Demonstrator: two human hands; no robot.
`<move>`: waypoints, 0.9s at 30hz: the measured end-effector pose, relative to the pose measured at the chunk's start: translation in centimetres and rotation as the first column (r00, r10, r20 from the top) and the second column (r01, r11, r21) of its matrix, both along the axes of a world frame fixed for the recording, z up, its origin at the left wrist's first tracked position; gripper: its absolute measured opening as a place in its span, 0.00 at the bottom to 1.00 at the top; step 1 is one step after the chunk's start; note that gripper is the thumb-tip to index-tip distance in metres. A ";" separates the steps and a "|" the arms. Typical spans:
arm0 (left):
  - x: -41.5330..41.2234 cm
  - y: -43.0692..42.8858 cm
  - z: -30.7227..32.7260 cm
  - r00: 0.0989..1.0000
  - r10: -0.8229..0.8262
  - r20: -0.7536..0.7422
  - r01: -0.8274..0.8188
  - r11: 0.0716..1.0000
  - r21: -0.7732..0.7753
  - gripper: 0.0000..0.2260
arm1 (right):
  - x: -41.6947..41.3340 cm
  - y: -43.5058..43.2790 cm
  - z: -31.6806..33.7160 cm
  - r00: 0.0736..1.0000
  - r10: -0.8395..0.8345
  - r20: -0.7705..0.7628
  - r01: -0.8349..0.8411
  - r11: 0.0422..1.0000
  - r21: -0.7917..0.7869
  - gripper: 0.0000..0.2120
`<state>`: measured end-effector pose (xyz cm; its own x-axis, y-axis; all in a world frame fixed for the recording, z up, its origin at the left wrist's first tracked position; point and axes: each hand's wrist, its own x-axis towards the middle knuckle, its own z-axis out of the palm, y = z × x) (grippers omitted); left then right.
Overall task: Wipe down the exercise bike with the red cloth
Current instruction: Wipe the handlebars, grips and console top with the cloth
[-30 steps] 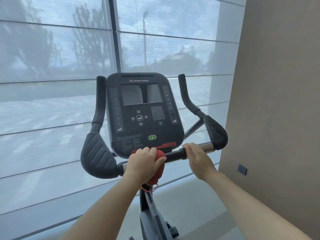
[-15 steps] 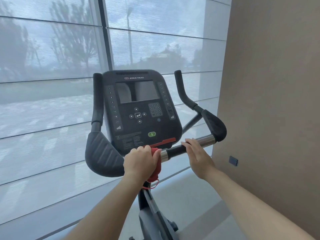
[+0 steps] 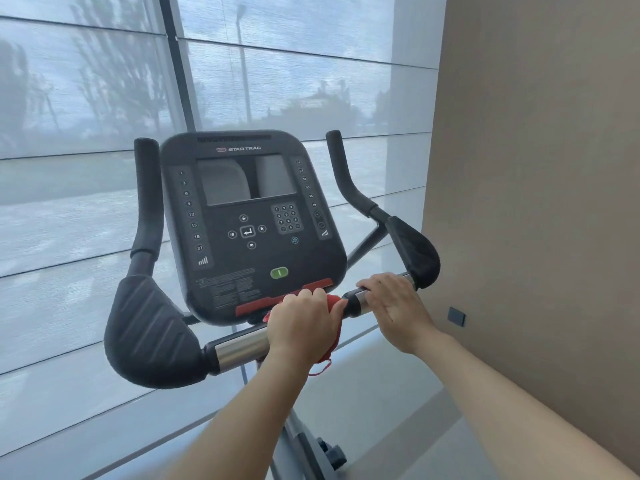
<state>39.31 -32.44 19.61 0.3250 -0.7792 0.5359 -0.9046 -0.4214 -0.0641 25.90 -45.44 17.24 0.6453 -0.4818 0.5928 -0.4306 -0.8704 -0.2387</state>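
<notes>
The exercise bike's black console faces me, with padded elbow rests at left and right. A horizontal handlebar, part chrome and part black, runs below the console. My left hand is wrapped around the bar's middle, gripping the red cloth against it; red edges and a loose thread stick out beside and below the fist. My right hand rests over the bar's right section just left of the right elbow rest, fingers curled loosely on it, apart from the cloth.
A large window with a sheer blind fills the space behind the bike. A beige wall with a small dark plate stands close on the right. The bike's post and frame drop below the handlebar.
My left hand with the red cloth has slid rightward along the handlebar, uncovering chrome on its left side. My right hand has stayed on the bar's right section. The camera view shifted slightly.
</notes>
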 end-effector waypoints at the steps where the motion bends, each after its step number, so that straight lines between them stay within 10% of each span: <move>1: -0.4 -0.6 0.0 1.000 -0.001 0.010 0.001 1.000 0.004 0.21 | -0.2 -0.7 0.1 1.000 0.013 -0.007 -0.013 1.000 -0.016 0.17; 27: -6.6 -3.6 -1.8 0.952 0.297 -0.068 -0.304 0.941 -0.151 0.26 | -2.1 -5.3 -0.1 0.950 0.311 0.022 -0.310 0.950 -0.044 0.28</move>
